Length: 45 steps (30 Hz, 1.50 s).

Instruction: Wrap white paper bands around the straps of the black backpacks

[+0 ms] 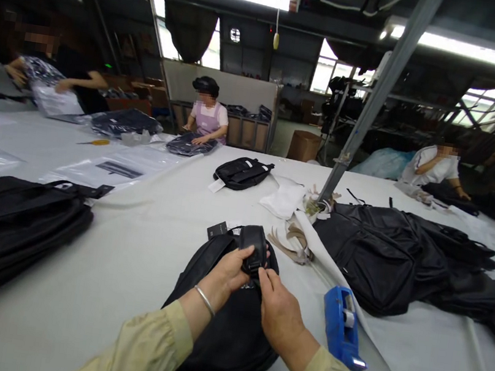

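A black backpack (225,337) lies on the white-covered table in front of me, its top pointing away. Above its upper part, my left hand (234,268) is closed around a folded black strap (252,242), thumb on top. My right hand (279,302) pinches the lower end of the same strap between thumb and fingers, close to what looks like a buckle. A dark hang tag (217,229) sticks out at the bag's top left. The far-side fingers of both hands are partly hidden.
A blue tape dispenser (340,326) stands to the right, before piled black bags (381,255). More black bags (3,229) are stacked left. Further off lie a small black bag (243,173), tan strips (295,242) and yellow-handled scissors (96,142). A metal post (371,105) rises there; co-workers are around the table.
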{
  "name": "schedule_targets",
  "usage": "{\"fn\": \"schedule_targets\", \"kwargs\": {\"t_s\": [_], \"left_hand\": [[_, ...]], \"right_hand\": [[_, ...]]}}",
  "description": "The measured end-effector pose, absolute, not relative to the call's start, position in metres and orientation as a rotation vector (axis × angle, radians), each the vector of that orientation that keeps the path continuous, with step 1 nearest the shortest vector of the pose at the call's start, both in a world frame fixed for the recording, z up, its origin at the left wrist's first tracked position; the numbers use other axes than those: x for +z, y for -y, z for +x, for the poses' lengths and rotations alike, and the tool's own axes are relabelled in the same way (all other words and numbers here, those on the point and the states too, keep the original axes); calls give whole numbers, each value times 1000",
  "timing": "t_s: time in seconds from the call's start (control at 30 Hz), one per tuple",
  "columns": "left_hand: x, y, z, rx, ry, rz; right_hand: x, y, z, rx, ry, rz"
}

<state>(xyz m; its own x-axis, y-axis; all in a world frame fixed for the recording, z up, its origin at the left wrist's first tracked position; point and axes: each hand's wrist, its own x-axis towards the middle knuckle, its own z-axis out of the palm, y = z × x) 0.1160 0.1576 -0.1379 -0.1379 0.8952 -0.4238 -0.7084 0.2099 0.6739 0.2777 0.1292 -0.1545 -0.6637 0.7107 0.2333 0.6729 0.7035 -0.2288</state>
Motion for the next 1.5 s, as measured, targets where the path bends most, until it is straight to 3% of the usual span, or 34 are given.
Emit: {"fn": "schedule_targets", "kwargs": {"t_s": [0.17, 0.3, 0.47, 0.73, 1.03, 1.2, 1.37, 1.5], "left_hand": [[-126, -162, 98, 1478, -685, 213], [-131, -156, 98, 1373, -697, 189], [-127, -152, 112, 1371, -712, 207], [-143, -129, 111, 1458, -836, 163], [-162, -118, 128, 1569, -907, 217], [-159, -125, 133, 1623, -895, 175], [-167, -130, 147, 1615, -917, 205], [-161, -129, 148, 1572, -922, 262]], "right_hand": [[-189, -91, 320, 150, 2806, -952], [-199, -80, 347, 672, 2954, -854], [-177, -118, 322, 1206, 2194, -1153], [-203, -128, 261, 1862, 1380, -898], [-197, -150, 264, 1584, 1613, -961], [-207, -144, 277, 1673, 1667, -1033], [-178, -149, 268, 1577, 1584, -985], [-174, -153, 278, 1701, 1568, -924]]}}
